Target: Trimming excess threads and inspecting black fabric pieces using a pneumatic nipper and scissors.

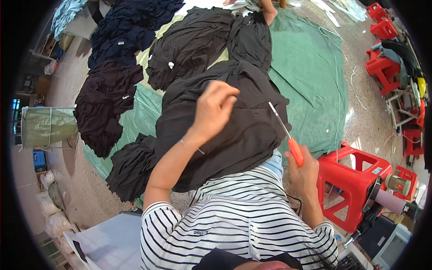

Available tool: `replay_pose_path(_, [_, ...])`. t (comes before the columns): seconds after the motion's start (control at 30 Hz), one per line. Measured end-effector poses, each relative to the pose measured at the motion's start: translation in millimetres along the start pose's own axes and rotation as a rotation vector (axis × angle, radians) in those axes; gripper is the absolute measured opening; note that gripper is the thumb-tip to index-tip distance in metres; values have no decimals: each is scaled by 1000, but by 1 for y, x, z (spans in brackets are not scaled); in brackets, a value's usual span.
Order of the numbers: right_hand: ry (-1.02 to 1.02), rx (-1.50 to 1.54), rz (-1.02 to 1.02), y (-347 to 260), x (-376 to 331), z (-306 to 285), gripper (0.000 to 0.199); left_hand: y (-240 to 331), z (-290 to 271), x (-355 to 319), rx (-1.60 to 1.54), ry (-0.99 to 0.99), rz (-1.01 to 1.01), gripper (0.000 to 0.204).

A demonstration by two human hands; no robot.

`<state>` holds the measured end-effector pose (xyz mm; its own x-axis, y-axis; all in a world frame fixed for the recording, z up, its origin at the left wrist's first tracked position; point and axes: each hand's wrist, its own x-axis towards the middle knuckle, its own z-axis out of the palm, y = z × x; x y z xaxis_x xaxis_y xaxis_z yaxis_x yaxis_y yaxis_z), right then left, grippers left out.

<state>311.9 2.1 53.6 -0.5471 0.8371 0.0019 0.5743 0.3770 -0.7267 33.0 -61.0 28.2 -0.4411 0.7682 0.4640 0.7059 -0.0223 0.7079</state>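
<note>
A large dark charcoal garment [216, 148] lies spread over my lap. Above its upper middle, my left hand [213, 108] is closed, with thumb and index finger drawn together; whatever is between them, if anything, is too small to make out. My right hand [303, 168], at the garment's right edge, grips an orange-handled tool [295, 151] with a long thin metal blade, seen edge-on so its exact kind is unclear. The blade points up and left, its tip close to the cloth. Whether it touches the fabric cannot be told.
Heaps of dark clothing lie ahead: black [191, 45], navy [126, 36] and maroon [103, 99]. A smaller black pile [132, 166] sits at my left. Beneath is a green tarp [310, 85]. A red plastic stool [346, 180] stands close by my right arm. Another person's bare foot [269, 12] shows far ahead.
</note>
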Motion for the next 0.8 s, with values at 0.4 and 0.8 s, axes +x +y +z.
replay_pose_path(0.4, [-251, -224, -179, -32, 37, 7, 35, -41, -4, 2, 19, -249, -215, 16])
replay_pose_path(0.8, [-267, -315, -186, -35, 49, 9, 33, -48, 4, -2, 63, -154, -182, 11])
